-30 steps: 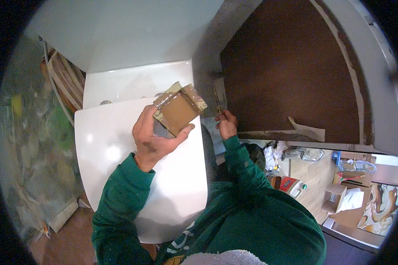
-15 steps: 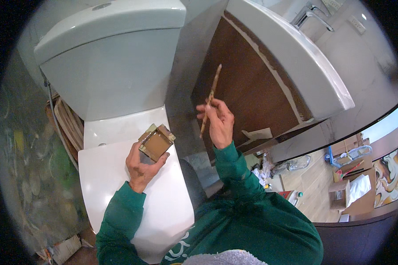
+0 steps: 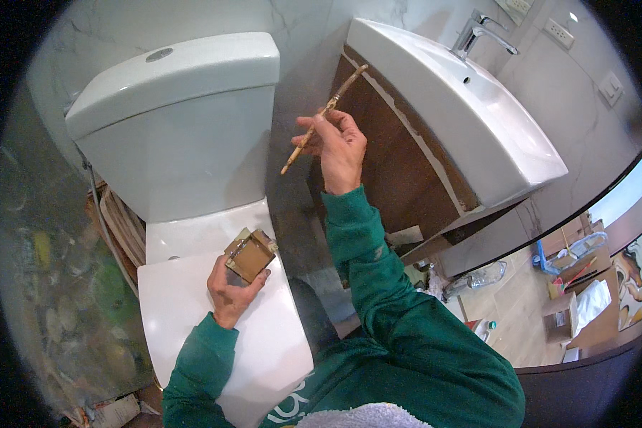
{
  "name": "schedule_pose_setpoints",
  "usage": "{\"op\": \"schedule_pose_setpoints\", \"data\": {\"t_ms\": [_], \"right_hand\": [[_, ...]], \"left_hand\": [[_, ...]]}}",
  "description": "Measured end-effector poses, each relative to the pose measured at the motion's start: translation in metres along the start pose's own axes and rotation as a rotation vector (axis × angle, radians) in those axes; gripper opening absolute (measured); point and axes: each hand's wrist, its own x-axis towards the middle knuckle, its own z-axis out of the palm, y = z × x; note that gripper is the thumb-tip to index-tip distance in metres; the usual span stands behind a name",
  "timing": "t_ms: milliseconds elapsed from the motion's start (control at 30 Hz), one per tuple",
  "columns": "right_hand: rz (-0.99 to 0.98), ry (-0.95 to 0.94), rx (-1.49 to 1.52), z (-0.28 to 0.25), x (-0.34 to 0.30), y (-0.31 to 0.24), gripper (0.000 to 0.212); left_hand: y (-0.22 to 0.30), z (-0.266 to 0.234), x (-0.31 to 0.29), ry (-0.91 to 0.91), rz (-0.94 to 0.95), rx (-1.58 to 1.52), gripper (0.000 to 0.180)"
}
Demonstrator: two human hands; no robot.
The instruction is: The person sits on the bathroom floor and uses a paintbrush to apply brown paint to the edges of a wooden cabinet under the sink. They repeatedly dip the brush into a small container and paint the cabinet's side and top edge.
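My left hand (image 3: 230, 294) grips a small square container (image 3: 252, 258) with brown liquid inside and stained, ragged edges, held over the closed toilet lid (image 3: 192, 314). In my right hand (image 3: 341, 153) is a thin paintbrush (image 3: 328, 107), pinched between thumb and fingers. Its brown-coated end points up and right, close to the top of the brown cabinet panel (image 3: 378, 135) under the sink. Whether the tip touches the panel, I cannot tell. Along the panel's upper side, below the sink's rim, runs a pale, ragged strip (image 3: 406, 126).
A white toilet tank (image 3: 185, 135) stands at the far left, and a white sink (image 3: 492, 121) with a chrome faucet (image 3: 478, 36) at the far right. A mirror at right reflects a cardboard box (image 3: 560, 317), a plastic bottle (image 3: 485, 277) and clutter. Translucent sheeting (image 3: 71, 285) hangs at left.
My right hand has moved up and slightly left, and the brush now leans more to the right, nearer the sink's edge. The left hand still holds the container. My view has shifted too.
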Motion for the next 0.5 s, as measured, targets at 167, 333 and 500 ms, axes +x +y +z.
{"op": "schedule_pose_setpoints", "data": {"t_ms": [167, 333, 500], "right_hand": [[0.056, 0.014, 0.029, 0.0, 0.015, -0.002, 0.019], [0.065, 0.095, -0.004, -0.001, 0.038, 0.007, 0.018], [0.05, 0.164, 0.008, 0.005, 0.068, 0.022, 0.021]], "left_hand": [[0.0, 0.002, 0.0, 0.019, -0.037, -0.035, 0.061], [0.004, 0.002, 0.001, 0.034, -0.022, 0.007, 0.061], [0.006, 0.003, 0.0, 0.03, -0.029, -0.01, 0.06]]}}
